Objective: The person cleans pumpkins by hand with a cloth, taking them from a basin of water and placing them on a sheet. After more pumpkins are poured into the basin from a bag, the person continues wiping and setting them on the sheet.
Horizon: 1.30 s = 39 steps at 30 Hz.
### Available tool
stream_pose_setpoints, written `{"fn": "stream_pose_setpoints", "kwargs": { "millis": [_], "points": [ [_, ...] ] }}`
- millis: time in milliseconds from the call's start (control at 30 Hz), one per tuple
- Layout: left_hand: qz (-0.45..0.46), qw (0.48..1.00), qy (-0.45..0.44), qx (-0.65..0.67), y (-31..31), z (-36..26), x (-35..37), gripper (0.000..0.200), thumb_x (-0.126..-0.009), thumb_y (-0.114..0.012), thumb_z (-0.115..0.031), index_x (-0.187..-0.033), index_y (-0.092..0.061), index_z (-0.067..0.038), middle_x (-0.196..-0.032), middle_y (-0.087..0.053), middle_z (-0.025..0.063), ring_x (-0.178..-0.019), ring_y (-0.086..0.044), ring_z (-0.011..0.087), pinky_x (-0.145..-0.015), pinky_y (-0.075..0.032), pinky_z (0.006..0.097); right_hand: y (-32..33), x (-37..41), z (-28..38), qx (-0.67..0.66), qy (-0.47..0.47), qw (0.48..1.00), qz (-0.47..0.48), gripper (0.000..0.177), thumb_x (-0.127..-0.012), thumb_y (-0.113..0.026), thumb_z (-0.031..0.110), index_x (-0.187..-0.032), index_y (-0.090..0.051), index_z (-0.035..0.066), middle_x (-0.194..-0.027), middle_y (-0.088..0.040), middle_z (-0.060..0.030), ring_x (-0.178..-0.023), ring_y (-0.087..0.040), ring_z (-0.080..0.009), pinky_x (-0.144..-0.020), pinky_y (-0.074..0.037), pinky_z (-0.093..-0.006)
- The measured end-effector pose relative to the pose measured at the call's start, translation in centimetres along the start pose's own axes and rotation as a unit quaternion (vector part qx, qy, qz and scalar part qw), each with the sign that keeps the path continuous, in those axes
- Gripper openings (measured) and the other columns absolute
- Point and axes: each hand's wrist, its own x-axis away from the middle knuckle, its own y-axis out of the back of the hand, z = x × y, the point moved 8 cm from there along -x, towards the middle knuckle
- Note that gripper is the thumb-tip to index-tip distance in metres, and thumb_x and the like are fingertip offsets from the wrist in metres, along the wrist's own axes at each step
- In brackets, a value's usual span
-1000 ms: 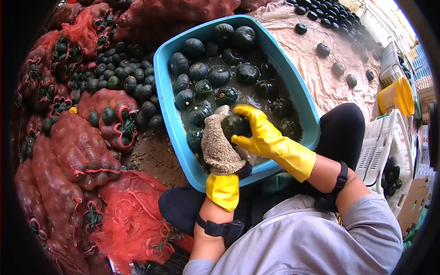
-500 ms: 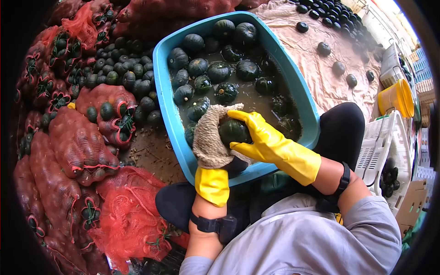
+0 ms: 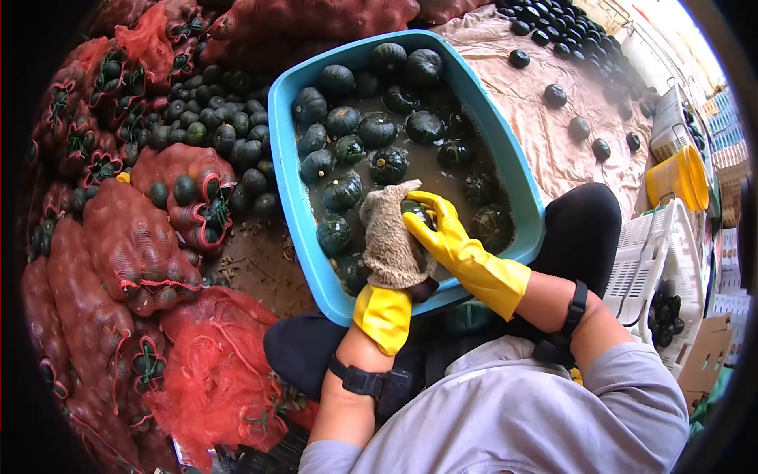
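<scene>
A small dark green pumpkin (image 3: pixel 416 210) is between my two hands, above the near end of a blue tub (image 3: pixel 332 296). My left hand (image 3: pixel 392 257) wears a rough beige scrubbing mitt (image 3: pixel 385 225) over a yellow rubber glove; it curves around the pumpkin's left side, its fingers hidden inside. On the other side my right hand (image 3: pixel 448 233), in a yellow rubber glove, has its fingers closed over the pumpkin. Mitt and glove cover most of the fruit. Murky water fills the tub, where several more pumpkins (image 3: pixel 377 129) float, wet and shiny.
Red mesh sacks (image 3: pixel 134 241) of pumpkins crowd the left, beside a loose pile (image 3: pixel 209 114) and a crumpled red net (image 3: pixel 217 371). More pumpkins lie on a pale sheet (image 3: pixel 505 87) behind. At right stand a yellow bucket (image 3: pixel 677 178) and white crates (image 3: pixel 632 237).
The mitted left hand has shifted right and turned, now covering more of the pumpkin. My right hand has moved slightly left and down. The view has shifted a little.
</scene>
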Motion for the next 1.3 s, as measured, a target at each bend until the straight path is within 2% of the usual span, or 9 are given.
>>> {"fn": "stream_pose_setpoints", "kwargs": {
  "millis": [133,233,333,433,500,667,1000,1200,1300],
  "points": [
    [0.039,0.999,0.012,-0.013,0.5,2.7,0.2,0.043,-0.072,-0.087,-0.021,-0.112,-0.072,-0.012,-0.112,-0.068,0.0175,-0.11,-0.067,0.0402,-0.096,-0.054,0.0476,-0.4,2.2,0.2,-0.406,-0.349,0.844,0.036,0.057,-0.107,-0.058,0.055,-0.141,-0.068,0.011,-0.132,-0.075,-0.0121,-0.115,-0.076,-0.0274,-0.101,-0.062,-0.0468],
    [0.035,0.995,0.096,-0.001,1.3,3.4,-0.1,0.036,-0.075,-0.087,-0.019,-0.107,-0.074,-0.01,-0.107,-0.071,0.0164,-0.105,-0.071,0.0388,-0.092,-0.057,0.0454,-0.9,1.4,1.8,-0.583,-0.388,0.698,0.148,0.067,-0.104,-0.055,0.064,-0.14,-0.069,0.009,-0.136,-0.073,-0.0162,-0.121,-0.073,-0.0338,-0.107,-0.058,-0.0544],
    [0.001,0.957,0.287,0.047,2.4,3.7,-0.3,0.037,-0.083,-0.082,-0.008,-0.118,-0.073,-0.007,-0.105,-0.075,0.0138,-0.103,-0.075,0.0285,-0.088,-0.059,0.0387,3.8,-1.3,3.6,-0.595,-0.333,0.728,0.079,0.066,-0.107,-0.051,0.061,-0.142,-0.066,0.007,-0.139,-0.071,-0.0184,-0.126,-0.07,-0.0382,-0.11,-0.054,-0.0623],
    [-0.112,0.721,0.471,0.495,-2.6,10.5,2.9,0.035,-0.09,-0.075,-0.006,-0.124,-0.064,-0.003,-0.105,-0.071,0.0116,-0.102,-0.069,0.0265,-0.091,-0.058,0.0371,13.3,-8.8,6.5,-0.676,-0.165,0.697,-0.175,0.067,-0.108,-0.048,0.061,-0.145,-0.061,0.006,-0.138,-0.07,-0.0198,-0.124,-0.069,-0.0418,-0.109,-0.053,-0.0663],
    [-0.079,0.808,0.399,0.426,-1.5,10.2,1.9,0.047,-0.089,-0.076,-0.002,-0.133,-0.06,-0.001,-0.11,-0.071,0.0123,-0.104,-0.07,0.0261,-0.093,-0.06,0.0372,18.0,-9.9,9.0,-0.671,-0.071,0.705,-0.217,0.067,-0.106,-0.051,0.06,-0.146,-0.06,0.007,-0.139,-0.069,-0.0202,-0.125,-0.068,-0.0421,-0.11,-0.052,-0.0653],
    [-0.038,0.951,0.241,0.191,-0.2,9.6,-0.2,0.046,-0.092,-0.073,-0.004,-0.136,-0.059,-0.002,-0.113,-0.07,0.0117,-0.105,-0.07,0.0259,-0.095,-0.06,0.0382,15.8,-11.3,10.5,-0.603,-0.038,0.775,-0.183,0.069,-0.1,-0.058,0.058,-0.15,-0.057,0.01,-0.141,-0.067,-0.0213,-0.129,-0.065,-0.043,-0.111,-0.051,-0.063],
    [-0.007,0.972,0.207,0.11,-0.6,10.2,-1.8,0.03,-0.101,-0.064,-0.015,-0.13,-0.061,-0.007,-0.113,-0.068,0.0096,-0.107,-0.067,0.0258,-0.098,-0.056,0.0406,9.5,-10.7,17.0,-0.273,-0.015,0.962,0.015,0.079,-0.089,-0.071,0.053,-0.156,-0.051,0.016,-0.146,-0.062,-0.0234,-0.135,-0.058,-0.0448,-0.114,-0.048,-0.0584],
    [-0.019,0.932,0.263,0.249,-2.4,10.1,-1.3,0.024,-0.106,-0.058,-0.021,-0.127,-0.062,-0.01,-0.114,-0.068,0.0083,-0.108,-0.065,0.0257,-0.1,-0.054,0.042,17.9,-11.2,20.9,0.048,0.074,0.996,0.019,0.089,-0.083,-0.079,0.05,-0.16,-0.048,0.019,-0.149,-0.06,-0.0246,-0.139,-0.054,-0.0458,-0.115,-0.047,-0.0557],
    [-0.046,0.766,0.381,0.515,-4.2,11.0,0.9,0.022,-0.109,-0.055,-0.025,-0.125,-0.062,-0.011,-0.114,-0.067,0.0077,-0.108,-0.064,0.0257,-0.101,-0.053,0.0427,17.5,-10.5,13.9,0.278,-0.011,0.954,0.116,0.095,-0.08,-0.083,0.049,-0.162,-0.046,0.021,-0.15,-0.058,-0.0253,-0.141,-0.052,-0.0464,-0.116,-0.046,-0.0543]
  ]
}}
